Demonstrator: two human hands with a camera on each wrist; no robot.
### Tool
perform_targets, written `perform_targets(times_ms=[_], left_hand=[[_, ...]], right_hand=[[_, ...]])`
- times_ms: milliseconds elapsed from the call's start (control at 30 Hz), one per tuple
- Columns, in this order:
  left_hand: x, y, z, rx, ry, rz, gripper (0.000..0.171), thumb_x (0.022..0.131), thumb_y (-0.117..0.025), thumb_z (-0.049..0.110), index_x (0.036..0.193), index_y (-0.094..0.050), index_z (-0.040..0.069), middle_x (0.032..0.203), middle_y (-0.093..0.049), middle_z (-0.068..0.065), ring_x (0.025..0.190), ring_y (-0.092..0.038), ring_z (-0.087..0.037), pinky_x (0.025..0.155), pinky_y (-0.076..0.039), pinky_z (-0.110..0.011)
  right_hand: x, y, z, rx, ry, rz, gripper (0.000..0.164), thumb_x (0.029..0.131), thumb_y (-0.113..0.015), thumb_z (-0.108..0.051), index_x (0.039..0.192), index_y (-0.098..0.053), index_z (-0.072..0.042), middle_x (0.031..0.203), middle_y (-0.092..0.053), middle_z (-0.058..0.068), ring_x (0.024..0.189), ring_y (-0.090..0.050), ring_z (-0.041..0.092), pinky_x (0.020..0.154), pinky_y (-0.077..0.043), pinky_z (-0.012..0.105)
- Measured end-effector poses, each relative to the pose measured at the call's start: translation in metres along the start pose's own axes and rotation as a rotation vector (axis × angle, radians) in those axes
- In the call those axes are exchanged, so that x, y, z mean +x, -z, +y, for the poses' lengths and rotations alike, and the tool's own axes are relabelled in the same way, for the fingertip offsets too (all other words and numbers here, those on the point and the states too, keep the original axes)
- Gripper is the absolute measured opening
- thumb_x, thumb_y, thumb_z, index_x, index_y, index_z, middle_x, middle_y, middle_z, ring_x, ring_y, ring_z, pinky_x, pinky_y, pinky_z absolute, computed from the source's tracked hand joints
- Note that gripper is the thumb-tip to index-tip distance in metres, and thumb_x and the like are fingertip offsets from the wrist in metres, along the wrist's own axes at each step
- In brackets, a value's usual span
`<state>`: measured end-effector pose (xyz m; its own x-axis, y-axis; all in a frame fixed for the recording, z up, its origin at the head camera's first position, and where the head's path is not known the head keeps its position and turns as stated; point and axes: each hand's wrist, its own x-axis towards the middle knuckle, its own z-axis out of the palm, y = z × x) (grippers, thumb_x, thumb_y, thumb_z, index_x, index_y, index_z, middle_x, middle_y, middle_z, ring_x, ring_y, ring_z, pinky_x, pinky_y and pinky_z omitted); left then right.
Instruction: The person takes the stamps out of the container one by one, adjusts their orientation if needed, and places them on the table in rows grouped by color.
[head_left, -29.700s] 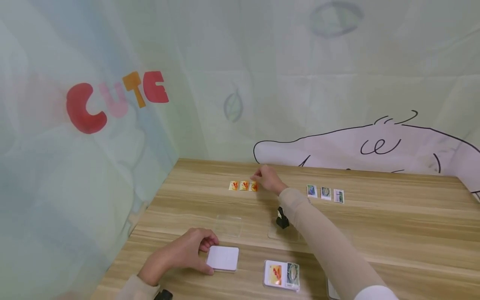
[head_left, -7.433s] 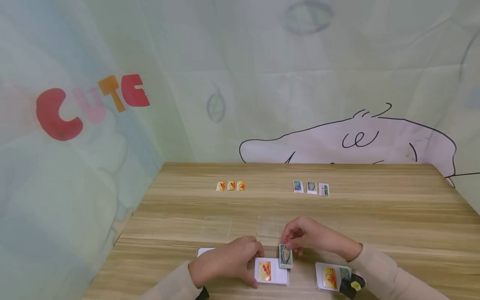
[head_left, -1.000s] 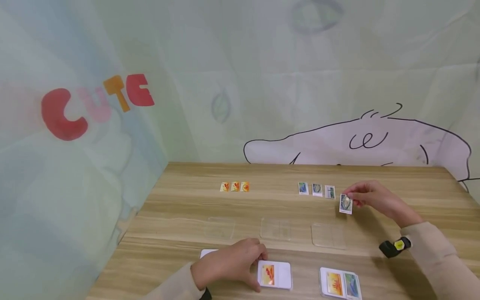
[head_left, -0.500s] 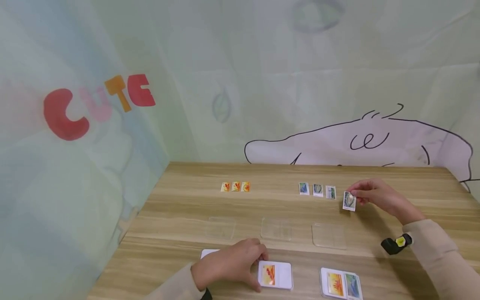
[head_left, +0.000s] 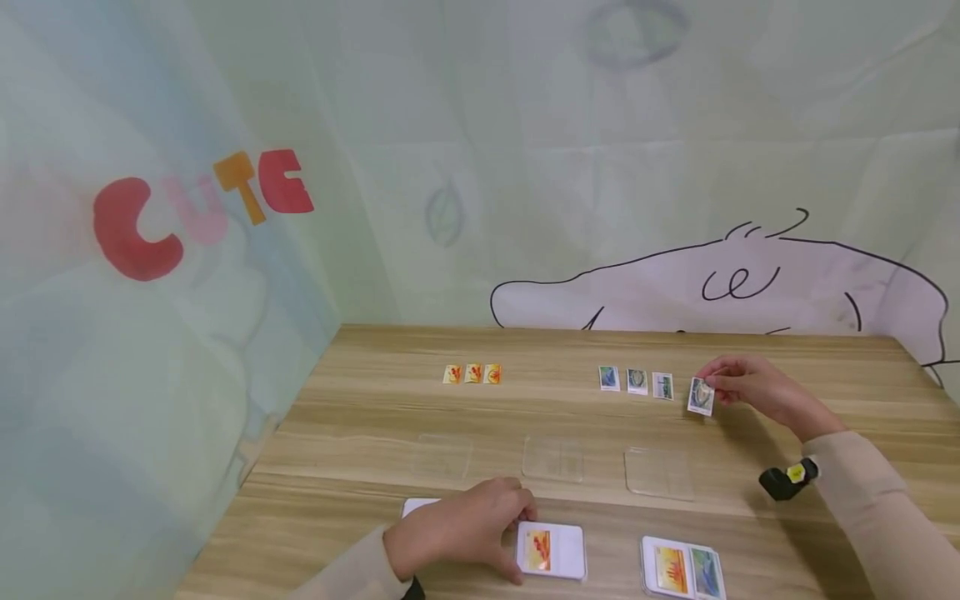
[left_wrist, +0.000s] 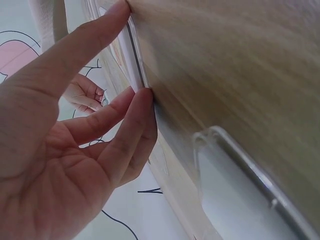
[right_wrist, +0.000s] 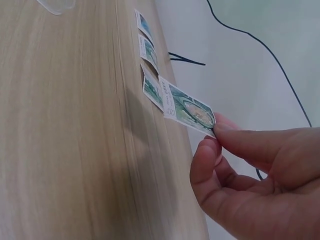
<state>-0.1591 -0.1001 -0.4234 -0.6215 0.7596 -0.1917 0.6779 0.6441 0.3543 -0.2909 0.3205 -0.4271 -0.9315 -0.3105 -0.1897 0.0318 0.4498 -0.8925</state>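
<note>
My right hand [head_left: 765,396] pinches a green-blue stamp [right_wrist: 192,111] by one edge between thumb and fingers. In the right wrist view, the stamp is tilted, beyond the end of a row of three similar stamps [head_left: 637,382]. My left hand [head_left: 468,529] holds the left side of a square white case [head_left: 572,554], thumb at the near corner and fingertips at the far one. On that case lies one orange stamp [head_left: 537,550]; its right half is bare white. Behind my left hand, another white case [head_left: 416,505] is mostly hidden.
A third case [head_left: 649,567] at the right bears an orange and a green-blue stamp. Three clear lids lie across the middle: left lid [head_left: 442,457], centre lid [head_left: 552,459], right lid [head_left: 658,473]. Three orange stamps [head_left: 472,372] lie at the back left, before the wall.
Several seconds back, my right hand had the green-blue stamp at the middle case; it has carried it to the back right and lately moved slightly farther back. My left hand stays put.
</note>
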Motion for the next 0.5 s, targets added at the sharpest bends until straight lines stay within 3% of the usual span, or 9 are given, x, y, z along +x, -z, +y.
perform_targets(times_ms=[500], left_hand=[[0.0004,0.0002,-0.0001,-0.008,-0.011,-0.003,0.052,0.068,-0.093,0.037,0.103,-0.065,0.011,0.087,-0.050,0.013,0.079,-0.042,0.000,0.073,-0.040,-0.014]], right_hand=[[0.0092,0.0022,0.0014,-0.038,0.032,0.010,0.025,0.101,-0.053,-0.001,0.118,-0.055,0.017,0.095,-0.059,0.008,0.079,-0.054,0.017,0.068,-0.051,0.028]])
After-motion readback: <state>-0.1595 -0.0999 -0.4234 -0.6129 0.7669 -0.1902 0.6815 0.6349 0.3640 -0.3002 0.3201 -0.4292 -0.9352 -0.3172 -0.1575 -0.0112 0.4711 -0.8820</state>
